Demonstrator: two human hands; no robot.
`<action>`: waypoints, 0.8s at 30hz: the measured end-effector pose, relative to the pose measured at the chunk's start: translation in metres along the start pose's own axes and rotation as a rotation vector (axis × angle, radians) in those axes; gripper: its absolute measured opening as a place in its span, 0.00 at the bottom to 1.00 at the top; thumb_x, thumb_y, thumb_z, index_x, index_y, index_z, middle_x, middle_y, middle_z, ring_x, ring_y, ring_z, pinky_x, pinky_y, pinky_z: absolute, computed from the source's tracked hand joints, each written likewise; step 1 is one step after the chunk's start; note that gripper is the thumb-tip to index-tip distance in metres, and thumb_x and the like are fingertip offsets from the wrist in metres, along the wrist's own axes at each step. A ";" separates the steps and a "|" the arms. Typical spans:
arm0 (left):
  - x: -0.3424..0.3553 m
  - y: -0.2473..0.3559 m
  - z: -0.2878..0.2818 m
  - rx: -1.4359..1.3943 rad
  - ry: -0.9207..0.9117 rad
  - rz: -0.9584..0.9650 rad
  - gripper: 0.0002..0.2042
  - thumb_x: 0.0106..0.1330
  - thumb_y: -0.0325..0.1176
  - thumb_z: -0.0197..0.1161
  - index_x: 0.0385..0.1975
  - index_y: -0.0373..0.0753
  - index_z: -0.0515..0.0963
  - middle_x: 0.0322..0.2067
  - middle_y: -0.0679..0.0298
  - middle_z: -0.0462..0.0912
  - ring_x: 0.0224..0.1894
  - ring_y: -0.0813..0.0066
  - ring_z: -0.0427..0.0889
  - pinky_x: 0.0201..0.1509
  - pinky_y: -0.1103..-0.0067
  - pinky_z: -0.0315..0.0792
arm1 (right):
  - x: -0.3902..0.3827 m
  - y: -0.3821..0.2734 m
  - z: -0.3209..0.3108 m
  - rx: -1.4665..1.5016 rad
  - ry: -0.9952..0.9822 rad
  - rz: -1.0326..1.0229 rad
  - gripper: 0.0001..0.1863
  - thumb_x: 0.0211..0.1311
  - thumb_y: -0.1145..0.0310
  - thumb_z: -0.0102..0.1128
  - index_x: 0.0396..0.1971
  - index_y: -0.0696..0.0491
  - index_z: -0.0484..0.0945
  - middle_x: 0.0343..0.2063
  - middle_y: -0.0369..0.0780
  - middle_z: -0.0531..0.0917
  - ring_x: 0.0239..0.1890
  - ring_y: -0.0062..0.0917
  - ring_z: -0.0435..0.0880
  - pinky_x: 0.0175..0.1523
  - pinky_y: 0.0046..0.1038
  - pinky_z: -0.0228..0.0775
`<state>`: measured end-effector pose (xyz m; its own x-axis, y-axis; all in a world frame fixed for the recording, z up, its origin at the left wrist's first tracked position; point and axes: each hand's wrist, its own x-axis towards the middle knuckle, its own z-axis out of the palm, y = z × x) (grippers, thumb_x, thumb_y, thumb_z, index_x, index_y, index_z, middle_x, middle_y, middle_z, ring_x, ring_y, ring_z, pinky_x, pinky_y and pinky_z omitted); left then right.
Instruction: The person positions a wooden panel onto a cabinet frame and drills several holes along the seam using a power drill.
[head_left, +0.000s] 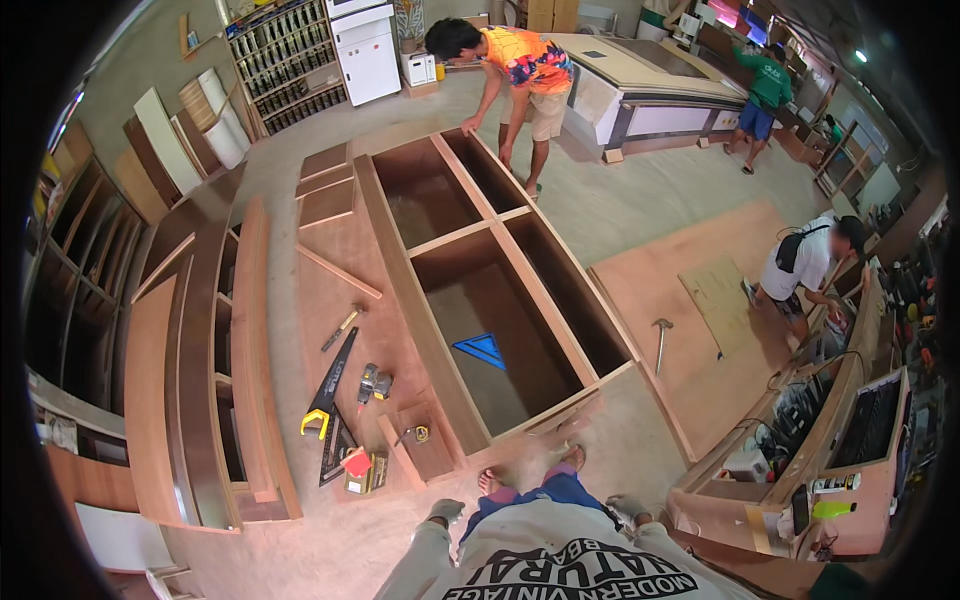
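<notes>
My left hand [447, 510], in a pale glove, hangs at my left side, its fingers too small to make out. On the other side my right hand [628, 508], gloved too, is down by my hip, fingers likewise unclear. Neither hand touches anything I can see. Before my feet lies a large wooden cabinet frame [447, 245] with open compartments. A blue triangular square [482, 349] rests inside its near left compartment. A co-worker in an orange patterned shirt [528, 56] bends over the frame's far end, one hand on its edge.
Left of the frame lie a hammer [344, 326], a handsaw [331, 384], a cordless drill [374, 383], a tape measure [421, 433] and a small box [372, 474]. Another hammer [660, 345] lies on a plywood sheet [715, 300] at right. Two more people work there.
</notes>
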<state>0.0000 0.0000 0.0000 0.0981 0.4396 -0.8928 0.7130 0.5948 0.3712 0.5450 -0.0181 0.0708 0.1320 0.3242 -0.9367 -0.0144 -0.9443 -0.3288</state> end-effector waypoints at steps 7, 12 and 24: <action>-0.006 0.012 -0.029 0.055 0.115 0.134 0.14 0.72 0.42 0.55 0.39 0.46 0.87 0.38 0.60 0.91 0.40 0.60 0.90 0.46 0.65 0.80 | 0.057 -0.015 -0.007 -0.119 -0.188 -0.176 0.22 0.63 0.64 0.67 0.56 0.56 0.83 0.30 0.39 0.87 0.27 0.26 0.85 0.32 0.32 0.80; 0.000 0.028 -0.033 0.431 0.185 0.375 0.13 0.71 0.41 0.55 0.39 0.46 0.87 0.37 0.59 0.91 0.39 0.61 0.89 0.46 0.65 0.80 | 0.049 -0.036 -0.010 -0.124 -0.142 -0.167 0.23 0.63 0.62 0.68 0.55 0.56 0.83 0.30 0.38 0.87 0.27 0.26 0.85 0.31 0.34 0.80; -0.003 0.040 0.009 -0.023 0.084 0.238 0.16 0.75 0.43 0.58 0.45 0.37 0.86 0.33 0.61 0.90 0.32 0.69 0.86 0.35 0.71 0.77 | 0.021 -0.035 -0.023 -0.070 -0.157 -0.106 0.17 0.65 0.66 0.66 0.52 0.54 0.85 0.29 0.36 0.85 0.25 0.25 0.82 0.29 0.31 0.75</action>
<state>0.0349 0.0168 0.0151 0.2024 0.6228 -0.7558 0.6610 0.4825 0.5747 0.5715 0.0208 0.0659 -0.0272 0.4214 -0.9065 0.0615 -0.9044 -0.4223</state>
